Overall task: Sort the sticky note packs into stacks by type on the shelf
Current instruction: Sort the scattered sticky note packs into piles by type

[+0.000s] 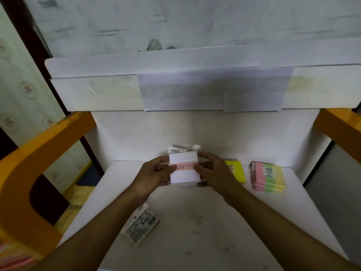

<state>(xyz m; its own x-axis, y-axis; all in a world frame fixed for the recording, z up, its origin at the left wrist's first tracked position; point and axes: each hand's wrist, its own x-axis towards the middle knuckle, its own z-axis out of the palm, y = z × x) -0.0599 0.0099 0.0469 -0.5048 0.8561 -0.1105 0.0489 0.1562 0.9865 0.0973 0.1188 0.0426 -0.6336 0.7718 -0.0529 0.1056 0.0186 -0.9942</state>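
Observation:
A white sticky note pack with a pink band (pixel 183 160) is held over the middle of the white shelf (pixel 205 222). My left hand (pixel 154 176) grips its left edge and my right hand (pixel 214 172) grips its right edge, thumbs on the pink band. More white packaging (pixel 183 148) shows just behind the pack. To the right lies a yellow pack (pixel 235 171), partly hidden by my right hand. Further right stands a stack of pink, green and yellow striped packs (pixel 269 177). A pack with a printed label (pixel 141 224) lies near the shelf's front left.
Orange frame arms stand at the left (pixel 39 163) and right (pixel 340 126) of the shelf. A white upper shelf board (pixel 109 92) with taped paper overhangs the back. A pink and yellow item (pixel 11 259) shows at the bottom left corner.

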